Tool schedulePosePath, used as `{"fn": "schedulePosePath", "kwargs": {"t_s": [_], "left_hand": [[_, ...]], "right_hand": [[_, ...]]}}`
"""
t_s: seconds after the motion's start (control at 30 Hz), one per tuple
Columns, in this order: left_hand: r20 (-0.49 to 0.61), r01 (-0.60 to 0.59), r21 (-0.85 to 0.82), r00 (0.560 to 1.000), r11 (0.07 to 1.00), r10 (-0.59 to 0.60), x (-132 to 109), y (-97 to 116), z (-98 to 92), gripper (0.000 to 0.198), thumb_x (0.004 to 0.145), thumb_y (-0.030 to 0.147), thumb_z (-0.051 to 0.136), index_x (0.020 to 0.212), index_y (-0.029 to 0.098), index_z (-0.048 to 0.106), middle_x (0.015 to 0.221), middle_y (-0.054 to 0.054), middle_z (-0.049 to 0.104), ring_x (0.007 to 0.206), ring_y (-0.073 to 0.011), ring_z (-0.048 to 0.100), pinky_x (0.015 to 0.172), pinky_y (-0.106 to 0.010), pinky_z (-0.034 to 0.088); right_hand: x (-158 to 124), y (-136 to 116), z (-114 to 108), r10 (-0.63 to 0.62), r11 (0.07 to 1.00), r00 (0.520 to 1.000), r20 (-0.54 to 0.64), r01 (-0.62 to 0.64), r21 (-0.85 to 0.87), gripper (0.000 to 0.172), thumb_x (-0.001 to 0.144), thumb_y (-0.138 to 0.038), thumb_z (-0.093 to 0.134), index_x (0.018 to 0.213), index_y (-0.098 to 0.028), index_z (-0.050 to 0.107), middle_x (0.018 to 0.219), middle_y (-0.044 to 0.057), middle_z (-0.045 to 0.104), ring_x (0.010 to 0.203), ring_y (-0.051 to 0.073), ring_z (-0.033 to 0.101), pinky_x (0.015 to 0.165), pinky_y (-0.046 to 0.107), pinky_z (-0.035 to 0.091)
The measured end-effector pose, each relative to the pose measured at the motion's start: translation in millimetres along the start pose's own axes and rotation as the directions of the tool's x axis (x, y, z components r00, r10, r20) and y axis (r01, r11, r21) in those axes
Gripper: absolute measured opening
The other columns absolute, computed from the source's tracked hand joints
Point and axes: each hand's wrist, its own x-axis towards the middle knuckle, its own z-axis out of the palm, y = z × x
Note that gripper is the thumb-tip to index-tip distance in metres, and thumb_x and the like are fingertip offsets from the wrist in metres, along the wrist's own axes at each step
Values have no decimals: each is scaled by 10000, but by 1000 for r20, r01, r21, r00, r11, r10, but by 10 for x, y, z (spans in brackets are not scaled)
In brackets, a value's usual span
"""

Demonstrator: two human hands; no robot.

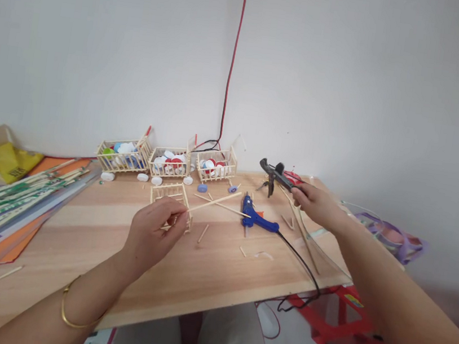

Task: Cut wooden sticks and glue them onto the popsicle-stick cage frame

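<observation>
My left hand (158, 222) is closed in a pinch on a thin wooden stick (217, 201), which points up and to the right. Just behind those fingers stands a small frame of wooden sticks (170, 187), partly hidden by the hand. On the right, my right hand (314, 203) grips a dark grey hand tool (282, 176) with a jaw-like head, raised over the back of the table; its exact kind is unclear. Between the hands lies a blue glue gun (257, 219) with a black cord, and another stick (224, 208) touches it.
Along the wall stand three wheeled stick carts (122, 164) filled with coloured caps. Bundled sticks (17, 193) lie on orange sheets at left, near a yellow bag (13, 161). Stick offcuts (202, 233) are scattered on the wooden table (115, 253). A red stool (337, 318) is below right.
</observation>
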Motion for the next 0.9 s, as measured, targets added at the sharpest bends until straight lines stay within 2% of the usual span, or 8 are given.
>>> {"fn": "schedulePosePath", "kwargs": {"t_s": [0.1, 0.2, 0.3, 0.4, 0.53, 0.63, 0.77, 0.9], "left_hand": [[33, 26, -85, 999, 996, -24, 13, 26, -26, 125, 862, 163, 507, 763, 167, 584, 655, -3, 579, 588, -102, 508, 568, -224, 418], [104, 65, -205, 994, 977, -44, 17, 71, -57, 127, 855, 178, 512, 786, 173, 619, 856, -78, 674, 796, -159, 628, 623, -248, 470], [193, 97, -326, 981, 940, -34, 17, 153, -99, 146, 864, 192, 514, 777, 182, 630, 896, -117, 694, 1123, -252, 588, 721, -298, 502], [289, 203, -470, 955, 859, -68, 22, 256, -127, 181, 879, 229, 518, 761, 182, 648, 811, -125, 700, 1223, -278, 525, 800, -346, 498], [486, 424, -606, 867, 672, -108, 6, 313, -95, 256, 852, 323, 581, 665, 159, 640, 687, -73, 632, 869, -220, 630, 713, -313, 481], [576, 576, -615, 795, 539, -193, -39, 275, -43, 270, 803, 397, 643, 710, 142, 648, 595, -4, 516, 535, -99, 457, 504, -228, 375], [592, 642, -635, 762, 429, -265, -92, 235, -4, 263, 788, 409, 663, 747, 149, 662, 560, 29, 448, 491, -71, 364, 448, -204, 298], [602, 665, -664, 747, 342, -282, -116, 265, 9, 223, 789, 375, 671, 745, 157, 670, 592, 32, 468, 504, -59, 381, 461, -190, 298]], "right_hand": [[-262, -176, -128, -83, 814, 987, 136, -12, 581, 355, 898, -519, 447, 878, -181, 555, 707, 18, 535, 610, 142, 525, 572, 275, 429], [-563, -384, -93, -151, 554, 965, 213, -95, 827, 364, 858, -544, 535, 876, -182, 573, 747, 8, 492, 531, 90, 414, 485, 240, 351], [-818, -585, 95, -233, 434, 911, 339, -215, 875, 400, 878, -550, 512, 884, -156, 581, 675, -8, 450, 490, 74, 348, 431, 217, 243], [-982, -783, 318, -340, 298, 869, 360, -264, 917, 390, 899, -525, 504, 904, -140, 568, 706, -10, 442, 511, 64, 365, 486, 226, 271], [-1076, -1009, 513, -425, 212, 845, 324, -255, 943, 396, 889, -527, 528, 842, -136, 570, 689, -12, 446, 520, 68, 374, 505, 231, 287], [-1114, -1118, 590, -415, 203, 866, 280, -212, 956, 410, 887, -529, 530, 838, -130, 611, 699, 21, 521, 606, 107, 474, 603, 261, 382], [-1192, -1238, 710, -393, 45, 860, 326, -336, 941, 436, 824, -570, 596, 1079, -217, 621, 1135, 104, 591, 1065, 217, 545, 916, 378, 414], [-1284, -1378, 917, -534, -79, 766, 358, -467, 881, 618, 699, -642, 670, 1205, -301, 567, 1296, 103, 543, 1212, 285, 490, 995, 433, 347]]}}
